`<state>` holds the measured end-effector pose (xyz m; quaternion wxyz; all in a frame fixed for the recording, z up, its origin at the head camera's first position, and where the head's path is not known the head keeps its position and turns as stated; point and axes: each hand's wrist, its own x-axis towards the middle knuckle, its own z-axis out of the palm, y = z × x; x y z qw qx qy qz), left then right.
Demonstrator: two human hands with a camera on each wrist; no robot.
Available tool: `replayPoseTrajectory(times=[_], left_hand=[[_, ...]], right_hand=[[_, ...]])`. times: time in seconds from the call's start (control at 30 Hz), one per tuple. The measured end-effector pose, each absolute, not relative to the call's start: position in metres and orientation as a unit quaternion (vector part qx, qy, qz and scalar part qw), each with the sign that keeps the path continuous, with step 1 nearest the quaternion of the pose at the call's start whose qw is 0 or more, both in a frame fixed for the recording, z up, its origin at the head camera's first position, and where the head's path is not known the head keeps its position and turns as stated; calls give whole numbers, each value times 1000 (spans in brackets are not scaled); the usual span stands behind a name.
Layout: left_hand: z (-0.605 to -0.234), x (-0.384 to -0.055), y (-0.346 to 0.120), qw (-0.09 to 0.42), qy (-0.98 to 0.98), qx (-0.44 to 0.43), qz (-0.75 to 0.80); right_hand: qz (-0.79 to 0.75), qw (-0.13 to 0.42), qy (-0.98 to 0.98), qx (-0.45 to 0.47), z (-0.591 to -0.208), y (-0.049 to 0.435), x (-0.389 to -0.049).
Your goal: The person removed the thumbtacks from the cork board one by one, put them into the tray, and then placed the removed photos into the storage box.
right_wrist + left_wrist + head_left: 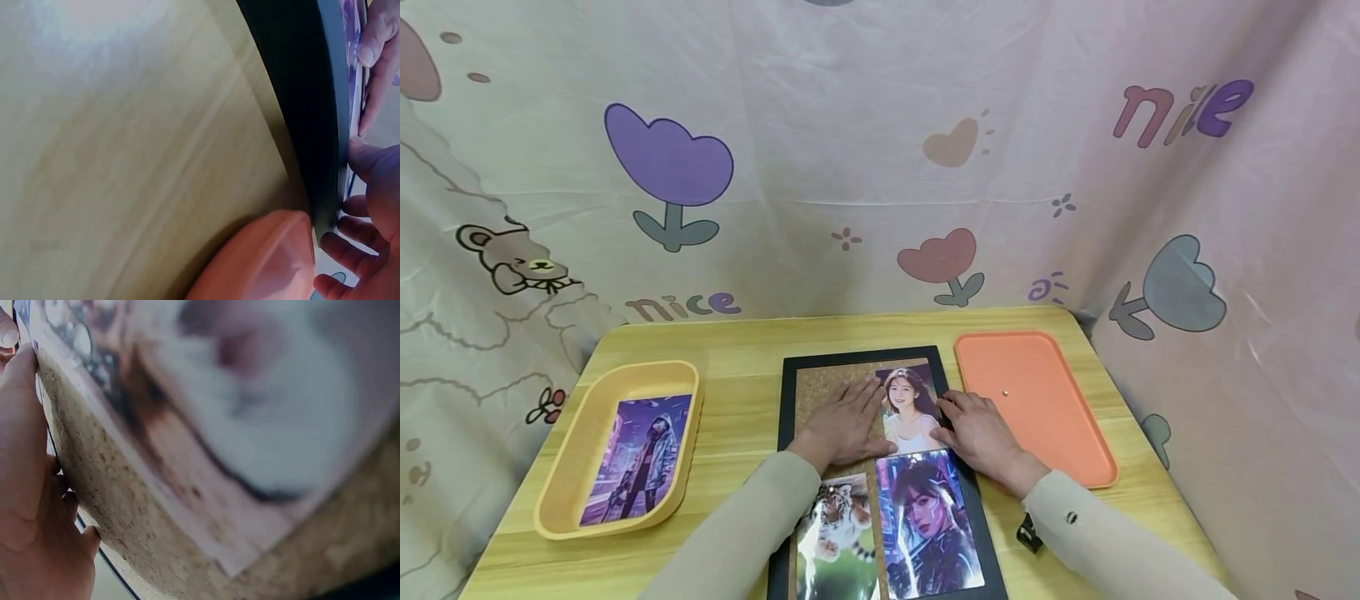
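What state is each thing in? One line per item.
Framed cork board: flat, partly covered
Portrait photo: face up, upper right of board
Tiger photo: face up, lower left
Purple-blue photo: face up, lower right
Hooded-figure photo: face up in yellow tray
Yellow tray: upright, one photo inside
Orange tray: bears one small object, unidentifiable
Left grip: resting on board
Right grip: touching board's right edge

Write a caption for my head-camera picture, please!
Left fingers and right fingers rest at opposite sides of a portrait photo on a black-framed corkboard, a tiger photo lower left.
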<state>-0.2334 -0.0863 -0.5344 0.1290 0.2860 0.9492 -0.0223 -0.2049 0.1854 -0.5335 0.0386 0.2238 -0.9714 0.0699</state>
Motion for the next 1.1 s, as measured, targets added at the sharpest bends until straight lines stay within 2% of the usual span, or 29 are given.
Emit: replayPoseTrajectory(times=[0.37, 0.6, 0.77, 1.1], left_hand=[[-535, -231, -87, 129, 951, 279, -29], [-539, -233, -86, 136, 951, 276, -12], [-541, -235, -86, 141, 951, 274, -8], [-531, -231, -85, 131, 951, 277, -29]], right_hand=[[22, 33, -959, 280, -515, 198, -223], [-35, 77, -939, 334, -487, 198, -261], [-83, 110, -907, 397, -476, 186, -285], [-165, 137, -806, 552, -474, 159, -321]])
